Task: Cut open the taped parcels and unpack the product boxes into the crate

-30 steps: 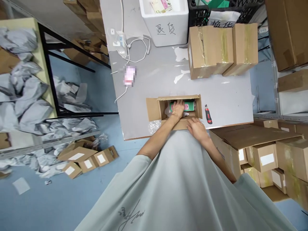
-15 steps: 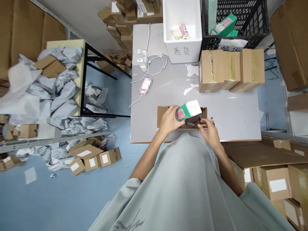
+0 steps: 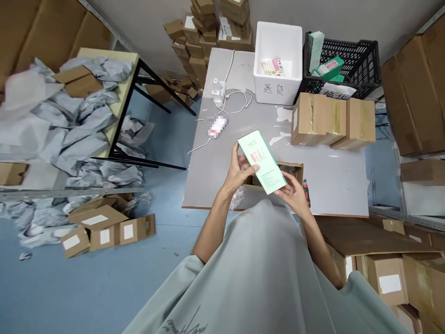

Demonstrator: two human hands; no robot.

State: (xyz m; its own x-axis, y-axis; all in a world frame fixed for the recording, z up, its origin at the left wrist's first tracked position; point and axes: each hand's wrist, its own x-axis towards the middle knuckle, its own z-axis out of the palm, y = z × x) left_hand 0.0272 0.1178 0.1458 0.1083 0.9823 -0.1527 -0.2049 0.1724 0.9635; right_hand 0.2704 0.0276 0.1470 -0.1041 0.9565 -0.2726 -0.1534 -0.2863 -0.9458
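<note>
Both hands hold a flat pale green product box [image 3: 262,161] tilted above the near edge of the grey table [image 3: 333,181]. My left hand [image 3: 239,170] grips its left side with fingers wrapped round the edge. My right hand [image 3: 294,194] supports its lower right end. Right behind the box sits an open cardboard carton [image 3: 292,169], mostly hidden by the box and hands. Crumpled clear plastic [image 3: 237,198] lies at the table edge under my left wrist.
A red utility knife [image 3: 306,191] lies right of the carton. Farther back are two taped cardboard boxes [image 3: 332,121], a white foam bin [image 3: 278,65], a black crate [image 3: 342,65], a charger with cables [image 3: 222,90] and a blurred pink item [image 3: 218,127]. Cartons and grey bags crowd the floor.
My left hand lifted the green box out of the carton; my right hand left the carton's edge and took its lower end. The box is now raised and turned face up.
</note>
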